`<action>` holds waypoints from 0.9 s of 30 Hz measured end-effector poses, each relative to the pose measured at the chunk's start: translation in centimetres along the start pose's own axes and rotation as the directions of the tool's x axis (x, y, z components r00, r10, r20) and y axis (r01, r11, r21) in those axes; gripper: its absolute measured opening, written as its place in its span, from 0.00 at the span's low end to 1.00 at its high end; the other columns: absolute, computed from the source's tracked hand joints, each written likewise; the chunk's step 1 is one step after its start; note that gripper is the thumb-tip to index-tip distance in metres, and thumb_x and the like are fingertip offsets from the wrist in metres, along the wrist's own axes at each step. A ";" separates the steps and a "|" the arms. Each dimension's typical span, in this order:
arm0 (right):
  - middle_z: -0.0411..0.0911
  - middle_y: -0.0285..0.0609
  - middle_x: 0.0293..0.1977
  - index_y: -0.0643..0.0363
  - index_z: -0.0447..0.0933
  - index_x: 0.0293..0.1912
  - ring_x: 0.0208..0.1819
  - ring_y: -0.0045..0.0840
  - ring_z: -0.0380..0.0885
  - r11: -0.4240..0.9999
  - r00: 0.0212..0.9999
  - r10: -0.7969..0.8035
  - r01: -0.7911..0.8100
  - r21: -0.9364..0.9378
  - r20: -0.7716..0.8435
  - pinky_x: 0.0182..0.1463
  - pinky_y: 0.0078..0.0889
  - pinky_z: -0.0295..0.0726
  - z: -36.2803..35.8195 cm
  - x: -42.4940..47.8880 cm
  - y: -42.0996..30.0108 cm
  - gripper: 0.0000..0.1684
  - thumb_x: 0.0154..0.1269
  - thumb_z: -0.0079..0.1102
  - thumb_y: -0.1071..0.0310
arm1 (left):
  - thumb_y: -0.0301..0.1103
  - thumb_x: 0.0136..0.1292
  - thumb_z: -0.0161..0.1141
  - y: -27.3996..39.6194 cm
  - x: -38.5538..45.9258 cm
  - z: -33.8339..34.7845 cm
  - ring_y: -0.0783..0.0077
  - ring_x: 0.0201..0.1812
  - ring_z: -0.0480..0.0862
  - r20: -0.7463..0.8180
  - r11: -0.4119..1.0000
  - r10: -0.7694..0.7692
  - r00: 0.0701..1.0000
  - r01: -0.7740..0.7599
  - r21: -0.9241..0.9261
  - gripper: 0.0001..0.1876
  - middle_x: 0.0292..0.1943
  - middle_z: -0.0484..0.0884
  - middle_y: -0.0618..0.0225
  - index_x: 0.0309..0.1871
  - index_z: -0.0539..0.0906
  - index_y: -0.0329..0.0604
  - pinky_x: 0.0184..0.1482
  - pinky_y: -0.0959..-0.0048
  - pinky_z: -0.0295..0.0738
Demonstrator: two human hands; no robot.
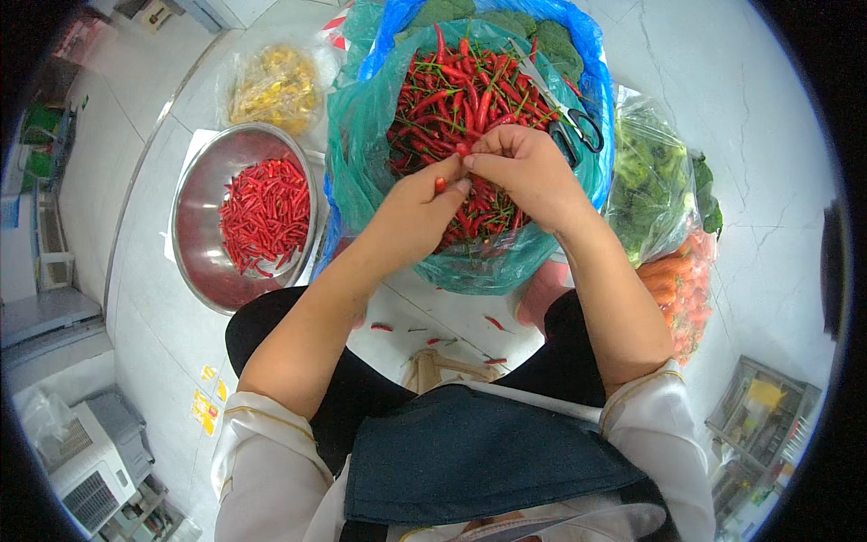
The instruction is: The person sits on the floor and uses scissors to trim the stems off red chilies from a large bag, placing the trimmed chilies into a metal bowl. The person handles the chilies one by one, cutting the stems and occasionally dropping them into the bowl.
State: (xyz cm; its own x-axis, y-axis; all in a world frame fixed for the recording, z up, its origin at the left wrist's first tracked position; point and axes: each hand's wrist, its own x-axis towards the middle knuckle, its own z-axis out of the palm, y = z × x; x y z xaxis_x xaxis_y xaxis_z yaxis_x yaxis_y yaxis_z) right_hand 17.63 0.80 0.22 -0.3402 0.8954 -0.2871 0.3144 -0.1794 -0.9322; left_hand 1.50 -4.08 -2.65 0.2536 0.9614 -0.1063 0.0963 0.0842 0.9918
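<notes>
Red chili peppers with green stems (467, 88) fill a green plastic bag (359, 162) in front of me. Over the bag, my left hand (430, 203) is closed on red chilies, one showing between its fingers. The thumb and fingers of my right hand (525, 166) pinch at a small red chili (462, 149) where both hands meet. Scissors with black handles (565, 112) lie on the chilies at the bag's right side. To the left stands a stainless steel bowl (196, 223) holding many red chilies without visible stems (267, 210).
Behind the green bag, a blue plastic bag (599, 40) holds broccoli (559, 51). Bagged green vegetables (647, 176) and bagged carrots (677, 291) lie at right. A clear bag of yellow pieces (274, 91) sits at upper left. Loose chilies (498, 323) lie on the tiled floor.
</notes>
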 end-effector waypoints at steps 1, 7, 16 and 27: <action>0.77 0.34 0.24 0.65 0.78 0.31 0.27 0.14 0.73 0.982 0.999 -0.022 0.015 0.187 0.033 0.31 0.19 0.73 0.2 -0.2 -0.3 0.08 0.58 0.61 0.69 | 0.33 0.69 0.50 0.2 0.1 0.3 0.72 0.45 0.79 0.076 0.980 -0.030 0.997 0.044 -0.194 0.13 0.41 0.80 0.65 0.50 0.76 0.34 0.49 0.73 0.72; 0.78 0.39 0.28 0.62 0.79 0.37 0.30 0.25 0.78 0.830 0.950 -0.308 0.243 -0.502 -0.051 0.36 0.29 0.76 -0.2 2.8 -0.5 0.10 0.59 0.61 0.65 | 0.32 0.70 0.50 -0.1 0.9 -0.6 0.83 0.40 0.75 -0.021 0.893 -0.242 0.970 0.215 -0.396 0.10 0.40 0.79 0.71 0.49 0.77 0.40 0.45 0.80 0.69; 0.79 0.50 0.33 0.62 0.81 0.37 0.36 0.43 0.78 0.612 0.884 -0.464 0.273 -0.743 -0.058 0.42 0.37 0.77 -2.3 2.9 0.5 0.12 0.58 0.59 0.63 | 0.32 0.65 0.57 1.8 0.4 -1.9 0.76 0.43 0.76 0.030 0.975 -0.219 0.975 0.217 0.038 0.11 0.40 0.79 0.65 0.47 0.80 0.36 0.46 0.75 0.71; 0.76 0.31 0.23 0.63 0.76 0.30 0.23 0.12 0.72 0.983 0.983 -0.179 0.181 -0.039 0.031 0.27 0.14 0.71 -2.2 -0.6 -3.2 0.09 0.63 0.61 0.67 | 0.32 0.67 0.53 4.1 -0.1 -1.6 0.78 0.43 0.78 -0.070 0.999 0.014 0.997 -0.017 -0.035 0.11 0.41 0.79 0.66 0.49 0.79 0.39 0.46 0.79 0.72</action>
State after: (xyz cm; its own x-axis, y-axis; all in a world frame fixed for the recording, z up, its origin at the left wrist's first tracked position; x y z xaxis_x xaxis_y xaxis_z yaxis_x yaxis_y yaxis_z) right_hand 18.76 1.69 3.88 -0.4187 0.8999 -0.1220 0.2819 0.0011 -0.9595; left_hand 0.31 -3.37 1.54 0.1872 0.9784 -0.0871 0.0583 0.0775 0.9953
